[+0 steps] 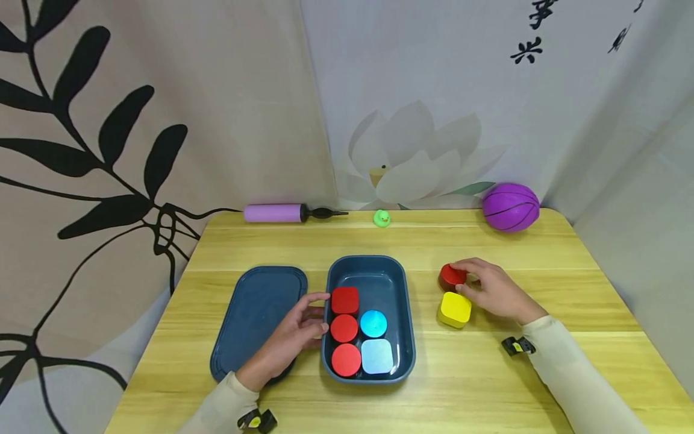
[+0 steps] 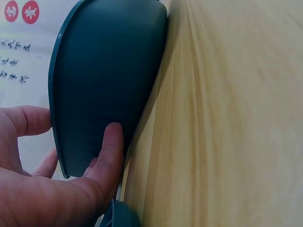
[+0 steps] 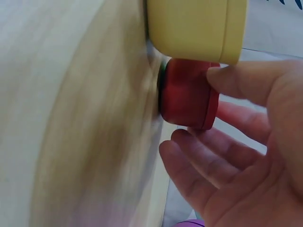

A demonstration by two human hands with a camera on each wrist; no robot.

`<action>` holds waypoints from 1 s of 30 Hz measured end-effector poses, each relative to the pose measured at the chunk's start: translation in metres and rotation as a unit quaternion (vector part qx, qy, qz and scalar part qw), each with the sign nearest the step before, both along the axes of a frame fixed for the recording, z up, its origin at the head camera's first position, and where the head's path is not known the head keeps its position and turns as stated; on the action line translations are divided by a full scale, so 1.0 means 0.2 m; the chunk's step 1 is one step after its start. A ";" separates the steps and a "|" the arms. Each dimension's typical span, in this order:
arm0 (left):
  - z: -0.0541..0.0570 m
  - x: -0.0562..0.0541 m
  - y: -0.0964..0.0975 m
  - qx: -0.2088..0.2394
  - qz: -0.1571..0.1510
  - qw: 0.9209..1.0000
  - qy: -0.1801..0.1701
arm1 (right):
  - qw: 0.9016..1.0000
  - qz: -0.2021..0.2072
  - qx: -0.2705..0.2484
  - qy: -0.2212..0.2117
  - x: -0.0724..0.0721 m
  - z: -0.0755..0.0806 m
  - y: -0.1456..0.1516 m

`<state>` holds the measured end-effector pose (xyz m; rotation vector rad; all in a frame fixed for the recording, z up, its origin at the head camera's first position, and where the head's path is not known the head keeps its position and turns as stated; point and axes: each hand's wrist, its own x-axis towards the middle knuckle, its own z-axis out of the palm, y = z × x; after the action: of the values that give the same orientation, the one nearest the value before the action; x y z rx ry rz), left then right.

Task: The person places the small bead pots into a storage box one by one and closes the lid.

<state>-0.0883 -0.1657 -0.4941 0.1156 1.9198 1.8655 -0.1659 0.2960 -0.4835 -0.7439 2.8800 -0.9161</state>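
A dark blue rectangular tray (image 1: 398, 271) stands mid-table. Inside its left side are a red rounded-square box (image 1: 344, 299) and two red round boxes (image 1: 345, 359); beside them sit a blue round box (image 1: 373, 323) and a light blue square box (image 1: 377, 356). My left hand (image 1: 293, 334) touches the tray's left side, with thumb and fingers against its outer wall (image 2: 109, 61) and rim. To the right of the tray, my right hand (image 1: 496, 292) pinches a small red round lidded box (image 3: 189, 94) between thumb and fingers. Just in front of it sits a yellow square box (image 1: 454, 310).
A flat dark blue lid (image 1: 255, 319) lies left of the tray, partly under my left hand. Along the back edge are a purple pump (image 1: 273, 213), a small green duck (image 1: 382, 218) and a purple ball (image 1: 511, 207). Curtains hang behind the table.
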 end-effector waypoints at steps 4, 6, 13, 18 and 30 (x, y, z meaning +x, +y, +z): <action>0.00 0.00 0.00 0.003 -0.007 1.000 0.002 | 1.000 -0.005 -0.016 -0.004 -0.01 0.00 0.00; 0.00 0.01 0.00 0.003 -0.008 1.000 0.003 | 1.000 -0.012 -0.022 -0.006 -0.01 0.01 -0.01; 0.01 0.01 0.00 -0.003 -0.005 1.000 0.005 | 0.999 -0.026 -0.041 0.010 -0.02 0.06 -0.03; 0.01 0.01 0.00 -0.006 -0.006 1.000 0.014 | 0.998 -0.017 -0.055 0.021 -0.02 0.12 -0.07; 0.01 0.01 0.00 -0.008 -0.007 1.000 0.015 | 0.995 0.019 -0.082 0.046 -0.03 0.22 -0.26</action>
<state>-0.0867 -0.1654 -0.4919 0.1514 1.9484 1.8483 -0.1713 0.2447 -0.4388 -0.8736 2.8824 -1.1549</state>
